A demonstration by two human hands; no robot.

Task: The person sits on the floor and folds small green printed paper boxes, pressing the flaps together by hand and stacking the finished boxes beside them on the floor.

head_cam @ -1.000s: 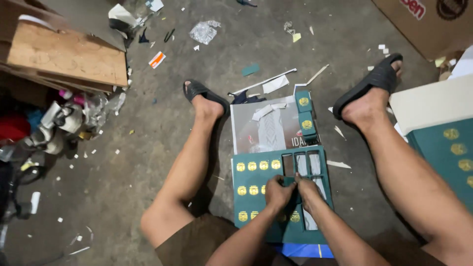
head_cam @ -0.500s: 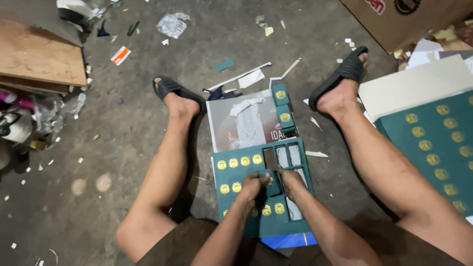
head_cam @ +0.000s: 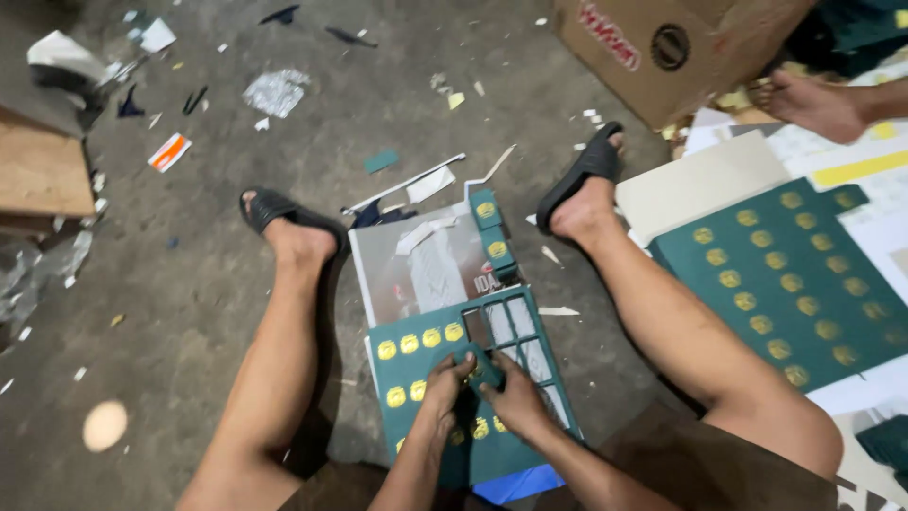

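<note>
- I see the concrete floor (head_cam: 312,123) taking up most of the view — grey, littered with paper scraps and foil bits, with the widest open stretch to the left of the left leg.
- On the right that room is closed off: a brown cardboard box (head_cam: 662,47) sits at the top edge, and below it a stack of large green sheets with gold seals (head_cam: 785,274) lies over pale boards, just beside the right leg.
- Another person's bare foot (head_cam: 804,104) rests near the box, well apart from my hands.
- At the left edge I see a wooden board (head_cam: 43,175) with crumpled wrapping beside it.
- Between the two legs, both feet in black sandals, lies a grey printed sheet (head_cam: 426,270), its far end reaching toward the sandals.
- The green die-cut card (head_cam: 416,345) lies over the near end of that sheet, with gold seals along its left part and pale rectangular windows on its right; its near edge runs under my wrists.
- My left hand (head_cam: 443,383) and right hand (head_cam: 515,393) meet at the card's middle — fingers curled narrow, both pinching a small green flap (head_cam: 482,367) of the card between them.
- A blue sheet corner (head_cam: 515,483) shows from under the card's near edge.
</note>
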